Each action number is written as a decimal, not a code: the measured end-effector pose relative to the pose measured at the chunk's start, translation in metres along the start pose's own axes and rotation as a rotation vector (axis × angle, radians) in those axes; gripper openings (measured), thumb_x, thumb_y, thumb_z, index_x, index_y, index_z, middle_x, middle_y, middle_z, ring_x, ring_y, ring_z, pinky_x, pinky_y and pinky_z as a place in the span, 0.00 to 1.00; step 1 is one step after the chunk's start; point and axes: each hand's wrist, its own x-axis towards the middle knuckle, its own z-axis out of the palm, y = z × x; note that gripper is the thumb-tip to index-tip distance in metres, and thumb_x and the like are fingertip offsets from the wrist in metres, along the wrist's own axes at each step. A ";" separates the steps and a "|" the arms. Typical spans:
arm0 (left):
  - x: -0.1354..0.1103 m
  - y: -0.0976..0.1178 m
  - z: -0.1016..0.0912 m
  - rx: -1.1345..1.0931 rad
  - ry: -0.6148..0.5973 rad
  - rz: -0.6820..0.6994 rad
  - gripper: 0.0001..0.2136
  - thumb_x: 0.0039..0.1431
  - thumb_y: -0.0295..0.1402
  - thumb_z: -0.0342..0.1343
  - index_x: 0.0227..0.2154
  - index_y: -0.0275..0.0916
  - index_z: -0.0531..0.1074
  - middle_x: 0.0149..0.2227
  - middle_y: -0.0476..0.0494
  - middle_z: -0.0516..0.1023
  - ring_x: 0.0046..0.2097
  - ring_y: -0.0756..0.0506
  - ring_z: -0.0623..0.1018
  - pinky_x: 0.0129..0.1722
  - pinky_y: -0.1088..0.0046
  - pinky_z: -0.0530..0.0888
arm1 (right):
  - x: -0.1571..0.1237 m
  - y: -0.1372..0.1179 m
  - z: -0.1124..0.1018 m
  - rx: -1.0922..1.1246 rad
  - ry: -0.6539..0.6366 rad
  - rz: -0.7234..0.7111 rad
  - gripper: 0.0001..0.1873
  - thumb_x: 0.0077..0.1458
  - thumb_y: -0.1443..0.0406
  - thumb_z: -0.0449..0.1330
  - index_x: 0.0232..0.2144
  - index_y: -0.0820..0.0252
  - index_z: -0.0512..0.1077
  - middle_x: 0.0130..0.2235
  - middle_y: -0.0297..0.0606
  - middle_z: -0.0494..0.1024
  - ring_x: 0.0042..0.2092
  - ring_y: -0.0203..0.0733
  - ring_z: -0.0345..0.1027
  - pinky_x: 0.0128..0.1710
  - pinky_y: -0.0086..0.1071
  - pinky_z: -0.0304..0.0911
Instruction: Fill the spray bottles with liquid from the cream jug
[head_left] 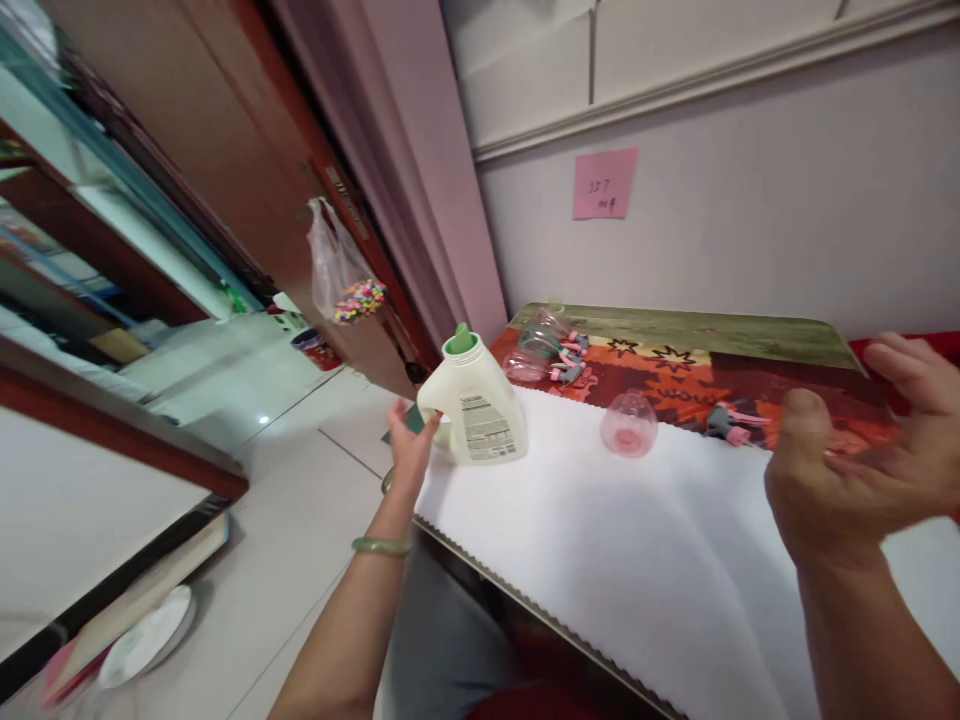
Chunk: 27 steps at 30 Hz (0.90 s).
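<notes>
Here, white sheet: your landmark, spread over the near part of the tabletop.
Detergent jug: stands upright at the sheet's left end; its long axis runs up and down, the handle faces your left, and a green spout shows in its mouth.
Your left hand: just off the sheet's left end, at the handle side, with the thumb overlapping the handle; you cannot tell from this angle whether the fingers are clamped on it or only beside it.
Your right hand: raised above the sheet's right end, fingers spread apart, nothing between them.
Nearer hand: your left, by far; the jug's body lies just to the right of its fingers, while your right hand is well apart.
Pink clear bottle: near the sheet's far edge, between your hands, well right of the jug.
Pink-and-grey trigger head: at the sheet's far edge, toward your right hand.
Clear bottles: beyond the sheet's far left corner, behind the jug.
</notes>
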 end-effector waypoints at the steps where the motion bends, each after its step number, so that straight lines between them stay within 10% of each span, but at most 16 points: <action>1: 0.005 -0.003 0.005 -0.001 -0.056 -0.027 0.26 0.58 0.40 0.62 0.57 0.39 0.64 0.57 0.36 0.71 0.57 0.37 0.72 0.54 0.56 0.72 | 0.006 -0.021 -0.001 0.037 -0.046 0.000 0.27 0.54 0.65 0.64 0.57 0.47 0.73 0.56 0.41 0.77 0.59 0.60 0.69 0.61 0.58 0.61; 9: 0.018 0.039 0.021 0.071 -0.224 -0.043 0.10 0.60 0.35 0.59 0.42 0.37 0.74 0.40 0.44 0.78 0.42 0.42 0.77 0.42 0.63 0.74 | -0.015 -0.088 0.031 0.487 -0.494 0.406 0.11 0.59 0.60 0.62 0.45 0.45 0.75 0.55 0.38 0.76 0.59 0.53 0.68 0.60 0.52 0.63; 17: -0.019 0.112 -0.008 0.328 -0.194 0.173 0.03 0.51 0.35 0.56 0.26 0.44 0.69 0.28 0.49 0.73 0.34 0.43 0.71 0.33 0.68 0.60 | -0.089 -0.083 0.084 0.959 -0.781 1.180 0.59 0.39 0.55 0.76 0.67 0.47 0.50 0.68 0.49 0.61 0.65 0.59 0.59 0.57 0.54 0.65; 27: -0.047 0.104 -0.016 0.309 -0.300 0.274 0.16 0.54 0.41 0.59 0.45 0.42 0.71 0.44 0.43 0.78 0.46 0.38 0.76 0.47 0.62 0.69 | -0.098 -0.085 0.086 1.117 -0.756 1.201 0.31 0.42 0.56 0.75 0.48 0.57 0.72 0.48 0.42 0.81 0.48 0.52 0.75 0.49 0.46 0.71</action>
